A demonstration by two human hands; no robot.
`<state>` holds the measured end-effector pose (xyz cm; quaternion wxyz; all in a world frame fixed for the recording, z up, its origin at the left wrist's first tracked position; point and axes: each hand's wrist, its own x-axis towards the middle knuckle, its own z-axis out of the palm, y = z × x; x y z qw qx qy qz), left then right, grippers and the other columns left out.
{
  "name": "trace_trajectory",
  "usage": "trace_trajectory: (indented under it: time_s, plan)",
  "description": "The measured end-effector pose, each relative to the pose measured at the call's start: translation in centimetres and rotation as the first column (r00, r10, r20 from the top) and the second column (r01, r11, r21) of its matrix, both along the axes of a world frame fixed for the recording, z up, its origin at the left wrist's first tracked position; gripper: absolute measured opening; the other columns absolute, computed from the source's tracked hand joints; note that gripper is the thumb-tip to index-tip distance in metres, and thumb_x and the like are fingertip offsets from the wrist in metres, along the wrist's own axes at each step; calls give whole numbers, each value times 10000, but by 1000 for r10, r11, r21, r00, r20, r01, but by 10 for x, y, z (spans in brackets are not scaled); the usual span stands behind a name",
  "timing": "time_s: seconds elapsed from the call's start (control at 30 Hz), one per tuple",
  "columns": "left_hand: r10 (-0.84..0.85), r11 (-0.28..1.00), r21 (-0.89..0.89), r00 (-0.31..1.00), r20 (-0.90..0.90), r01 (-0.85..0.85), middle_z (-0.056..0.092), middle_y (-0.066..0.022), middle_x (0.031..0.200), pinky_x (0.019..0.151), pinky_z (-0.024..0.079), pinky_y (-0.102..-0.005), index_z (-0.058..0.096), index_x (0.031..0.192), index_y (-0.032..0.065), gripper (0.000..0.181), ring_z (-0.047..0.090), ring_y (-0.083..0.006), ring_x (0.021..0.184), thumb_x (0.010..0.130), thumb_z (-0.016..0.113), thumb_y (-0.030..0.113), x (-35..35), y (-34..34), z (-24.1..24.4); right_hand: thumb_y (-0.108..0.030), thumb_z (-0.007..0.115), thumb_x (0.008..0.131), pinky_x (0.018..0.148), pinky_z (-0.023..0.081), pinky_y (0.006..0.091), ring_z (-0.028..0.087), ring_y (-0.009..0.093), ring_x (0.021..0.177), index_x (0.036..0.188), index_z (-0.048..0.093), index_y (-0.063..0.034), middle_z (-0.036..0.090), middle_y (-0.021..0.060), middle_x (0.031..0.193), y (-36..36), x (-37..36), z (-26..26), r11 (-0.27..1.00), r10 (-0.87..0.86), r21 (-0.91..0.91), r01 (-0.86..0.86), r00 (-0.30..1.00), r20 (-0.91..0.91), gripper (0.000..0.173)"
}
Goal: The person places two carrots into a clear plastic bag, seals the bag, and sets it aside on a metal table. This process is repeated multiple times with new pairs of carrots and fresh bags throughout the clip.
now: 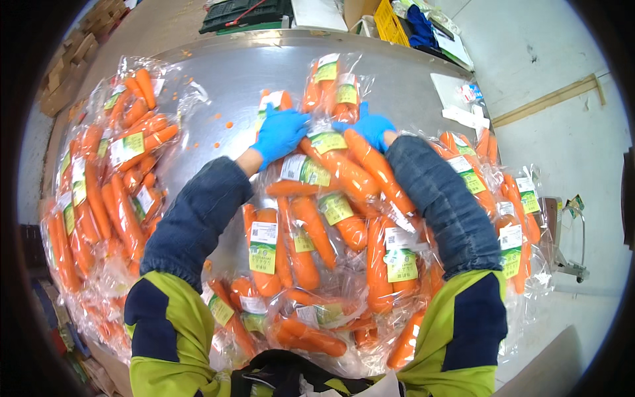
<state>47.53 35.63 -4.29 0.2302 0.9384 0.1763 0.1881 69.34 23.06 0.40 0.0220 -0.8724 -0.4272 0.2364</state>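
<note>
My left hand (280, 131), in a blue glove, rests at a bag of carrots (284, 100) near the table's middle. My right hand (369, 128), also gloved in blue, lies by another carrot bag (347, 97), its fingers partly spread. Whether either hand grips plastic cannot be told. Between and below them lies a labelled bag with large carrots (347, 171). Many more clear bags of carrots, with white, green and yellow labels, cover the metal table (233, 64) towards my body, including an upright-lying one (265, 248) between my forearms.
Heaped carrot bags (131, 149) spread along the left side, others (516, 223) along the right. Small carrot slices (229, 125) lie on the metal. White papers (449, 92) sit at the right edge. Beyond the far edge are a yellow plastic crate (392, 22) and a dark crate (248, 15).
</note>
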Motion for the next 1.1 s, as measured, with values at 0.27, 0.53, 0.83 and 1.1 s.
trace_trajectory:
  time_s: [0.27,0.53,0.83,1.1]
  plan:
    - [-177,983,-37,984,7,177,628,-98,968,1127,178,-622,617,1065,104,218,606,-310,975,856,561,129,-185,-124,82,-574,445,913,916,476,497,595,443,1082,1516,158,-44,563,316,1237,-29,-27,-8,998,-28,60,21,993,118,852]
    - [-588,809,-124,795,-151,575,565,-41,775,1127,99,-692,590,857,121,43,616,-248,875,837,579,158,-256,-292,83,-284,544,904,873,508,469,620,405,1056,1254,544,11,609,250,1203,-63,-83,34,997,-71,25,67,966,249,458]
    - [508,806,-328,860,-43,-493,418,-255,1383,1053,314,-507,350,1432,33,807,455,-400,1240,808,714,394,-395,-342,120,-268,630,911,960,457,359,582,269,1140,1328,512,-50,577,137,1263,-181,-335,86,674,563,626,-392,821,-93,486]
    - [495,820,-147,814,-304,-553,264,-239,1515,1113,119,-623,263,1487,69,884,253,-382,1417,816,687,456,-316,-385,60,-146,589,891,994,427,439,534,387,1161,1353,497,-42,533,205,1331,-234,-359,26,646,627,438,-625,762,162,483]
